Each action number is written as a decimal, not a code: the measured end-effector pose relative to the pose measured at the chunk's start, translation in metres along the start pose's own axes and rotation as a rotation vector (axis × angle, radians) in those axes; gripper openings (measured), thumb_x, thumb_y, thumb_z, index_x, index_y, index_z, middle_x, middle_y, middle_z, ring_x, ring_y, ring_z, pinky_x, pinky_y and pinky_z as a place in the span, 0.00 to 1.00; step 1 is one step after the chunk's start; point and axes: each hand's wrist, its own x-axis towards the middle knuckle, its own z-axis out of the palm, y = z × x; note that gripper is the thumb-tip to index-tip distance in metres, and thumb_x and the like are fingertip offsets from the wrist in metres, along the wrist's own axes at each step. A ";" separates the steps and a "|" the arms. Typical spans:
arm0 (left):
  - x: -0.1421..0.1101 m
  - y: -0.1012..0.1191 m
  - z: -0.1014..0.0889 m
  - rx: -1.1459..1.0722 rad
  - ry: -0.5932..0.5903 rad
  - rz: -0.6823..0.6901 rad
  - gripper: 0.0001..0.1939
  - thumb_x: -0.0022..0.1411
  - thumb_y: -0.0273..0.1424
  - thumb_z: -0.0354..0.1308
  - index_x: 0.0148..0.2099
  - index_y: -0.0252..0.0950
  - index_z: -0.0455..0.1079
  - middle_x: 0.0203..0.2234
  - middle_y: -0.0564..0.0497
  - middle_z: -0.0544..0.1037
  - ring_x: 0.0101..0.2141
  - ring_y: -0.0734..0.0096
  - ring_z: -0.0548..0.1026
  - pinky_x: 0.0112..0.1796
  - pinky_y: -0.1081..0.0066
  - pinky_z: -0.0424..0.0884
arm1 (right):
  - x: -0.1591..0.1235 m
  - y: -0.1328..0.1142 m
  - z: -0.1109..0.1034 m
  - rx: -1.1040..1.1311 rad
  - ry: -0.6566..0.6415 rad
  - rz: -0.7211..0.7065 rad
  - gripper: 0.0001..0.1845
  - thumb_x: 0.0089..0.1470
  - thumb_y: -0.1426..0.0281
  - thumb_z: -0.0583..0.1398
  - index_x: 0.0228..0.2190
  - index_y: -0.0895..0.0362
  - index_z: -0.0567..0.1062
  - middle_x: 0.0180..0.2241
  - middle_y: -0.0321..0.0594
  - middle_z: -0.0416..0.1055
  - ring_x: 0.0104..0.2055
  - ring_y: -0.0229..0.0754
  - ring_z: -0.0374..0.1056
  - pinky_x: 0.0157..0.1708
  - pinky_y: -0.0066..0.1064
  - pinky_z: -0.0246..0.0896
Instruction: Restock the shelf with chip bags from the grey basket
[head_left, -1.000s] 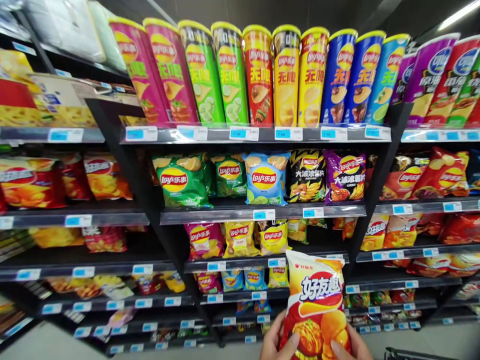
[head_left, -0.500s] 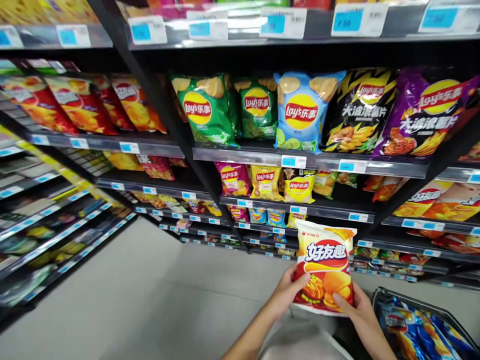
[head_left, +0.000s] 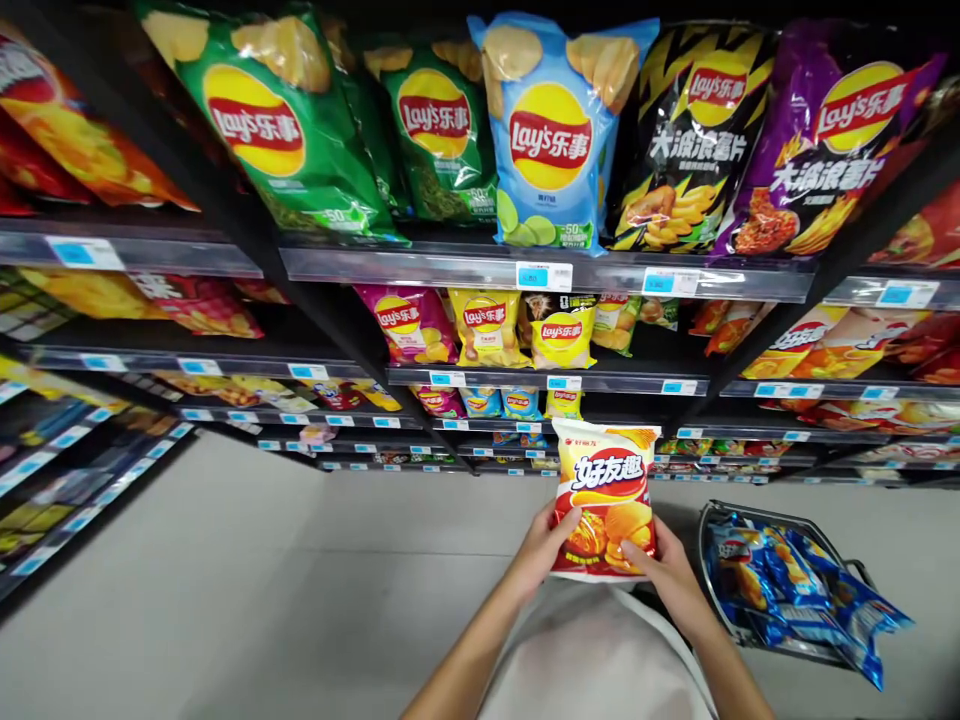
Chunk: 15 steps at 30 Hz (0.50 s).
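Head camera looks down at the left hand [head_left: 538, 550] and the right hand [head_left: 666, 578], both gripping the sides of a red-and-yellow foil chip bag [head_left: 604, 500]. The bag stands upright above a white shirt [head_left: 592, 650], just below black store shelving [head_left: 420, 265]. Right of the hands, a dark wire shopping basket [head_left: 720, 510] holds blue foil snack bags [head_left: 780, 580].

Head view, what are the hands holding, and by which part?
The left hand and right hand grip a red-and-yellow chip bag by its lower side edges.
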 end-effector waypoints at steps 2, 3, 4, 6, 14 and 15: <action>0.001 -0.001 -0.001 -0.001 0.012 -0.022 0.33 0.46 0.51 0.75 0.48 0.33 0.77 0.43 0.39 0.84 0.44 0.46 0.83 0.52 0.51 0.76 | 0.001 0.004 0.000 0.016 0.010 -0.012 0.35 0.39 0.57 0.77 0.48 0.55 0.77 0.49 0.47 0.81 0.51 0.61 0.77 0.55 0.55 0.71; 0.001 -0.002 -0.002 -0.001 0.017 -0.029 0.33 0.46 0.51 0.75 0.48 0.33 0.77 0.42 0.39 0.85 0.44 0.46 0.83 0.52 0.51 0.76 | 0.001 0.006 0.000 0.019 0.010 -0.012 0.35 0.38 0.57 0.78 0.47 0.55 0.77 0.48 0.47 0.82 0.50 0.61 0.77 0.54 0.55 0.72; 0.002 -0.002 -0.002 0.000 0.019 -0.032 0.34 0.46 0.51 0.75 0.47 0.33 0.77 0.42 0.39 0.85 0.44 0.46 0.83 0.52 0.51 0.76 | 0.003 0.009 -0.002 0.023 0.004 -0.006 0.36 0.37 0.58 0.78 0.47 0.55 0.77 0.47 0.47 0.82 0.49 0.61 0.78 0.54 0.55 0.72; 0.002 -0.003 -0.001 0.003 0.019 -0.033 0.34 0.45 0.52 0.75 0.48 0.33 0.77 0.42 0.40 0.85 0.45 0.46 0.83 0.52 0.51 0.76 | 0.005 0.015 -0.005 0.031 -0.010 0.006 0.36 0.37 0.58 0.78 0.47 0.55 0.77 0.47 0.47 0.82 0.48 0.61 0.78 0.53 0.55 0.72; 0.006 -0.006 -0.005 0.035 -0.018 -0.028 0.35 0.49 0.52 0.73 0.50 0.31 0.77 0.44 0.38 0.84 0.45 0.44 0.82 0.53 0.51 0.76 | 0.010 0.019 -0.009 -0.002 -0.012 0.056 0.32 0.41 0.58 0.77 0.47 0.54 0.77 0.48 0.46 0.81 0.50 0.60 0.77 0.55 0.53 0.71; 0.007 -0.010 -0.006 0.039 0.000 -0.008 0.35 0.50 0.53 0.73 0.50 0.31 0.77 0.44 0.38 0.84 0.46 0.43 0.82 0.52 0.50 0.75 | 0.009 0.020 -0.010 -0.009 -0.023 0.070 0.30 0.42 0.58 0.76 0.47 0.53 0.78 0.48 0.45 0.81 0.50 0.60 0.77 0.55 0.52 0.70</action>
